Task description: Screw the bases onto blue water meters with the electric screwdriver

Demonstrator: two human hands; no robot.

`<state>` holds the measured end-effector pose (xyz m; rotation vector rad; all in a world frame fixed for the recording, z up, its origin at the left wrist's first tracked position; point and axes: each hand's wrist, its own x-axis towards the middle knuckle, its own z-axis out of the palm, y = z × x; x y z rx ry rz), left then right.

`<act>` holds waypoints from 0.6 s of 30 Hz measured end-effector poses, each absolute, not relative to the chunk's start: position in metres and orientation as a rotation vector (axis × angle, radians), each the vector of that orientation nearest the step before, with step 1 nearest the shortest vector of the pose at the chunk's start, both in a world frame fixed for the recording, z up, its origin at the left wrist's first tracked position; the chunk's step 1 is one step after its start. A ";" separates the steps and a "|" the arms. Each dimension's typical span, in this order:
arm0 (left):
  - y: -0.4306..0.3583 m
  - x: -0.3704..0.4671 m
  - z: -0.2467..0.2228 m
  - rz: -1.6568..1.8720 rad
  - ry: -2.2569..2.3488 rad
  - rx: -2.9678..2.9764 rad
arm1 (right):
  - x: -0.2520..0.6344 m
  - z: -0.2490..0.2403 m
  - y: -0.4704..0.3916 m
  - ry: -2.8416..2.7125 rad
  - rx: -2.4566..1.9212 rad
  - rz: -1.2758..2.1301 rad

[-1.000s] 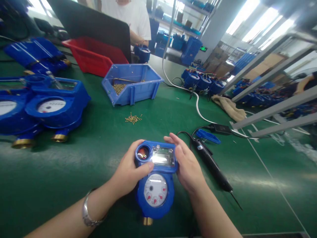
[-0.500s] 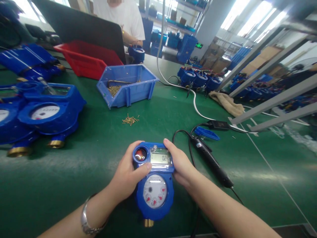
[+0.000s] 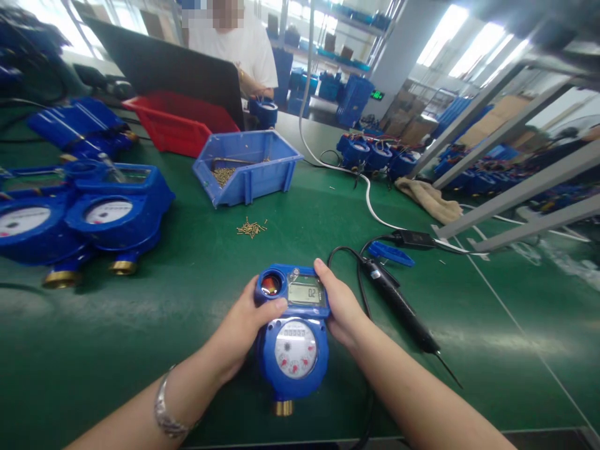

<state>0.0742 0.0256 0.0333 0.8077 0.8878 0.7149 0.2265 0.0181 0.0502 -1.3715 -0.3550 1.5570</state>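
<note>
Between my two hands is a blue water meter with a round white dial, a small digital display and a brass fitting at its near end. My left hand grips its left side, the thumb lying across the housing by a round reddish window. My right hand holds the right edge of the display housing, thumb on its upper corner. The fingers beneath the meter are hidden. Right of my right hand lies a black electric screwdriver with a long thin bit, and a blue plastic lid sits behind it.
Small brass screws lie in a pile before a blue bin holding more. A red bin stands behind. More water meters are at left. Metal rails and a cloth are at right. A person sits opposite.
The view has shifted slightly, so the things at left appear further right. Both hands keep hold of the water meter, which now appears tipped a little, showing its number row more clearly.
</note>
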 end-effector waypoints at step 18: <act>0.042 0.016 0.044 0.964 0.819 2.202 | 0.246 0.082 -0.014 -2.065 -1.275 0.581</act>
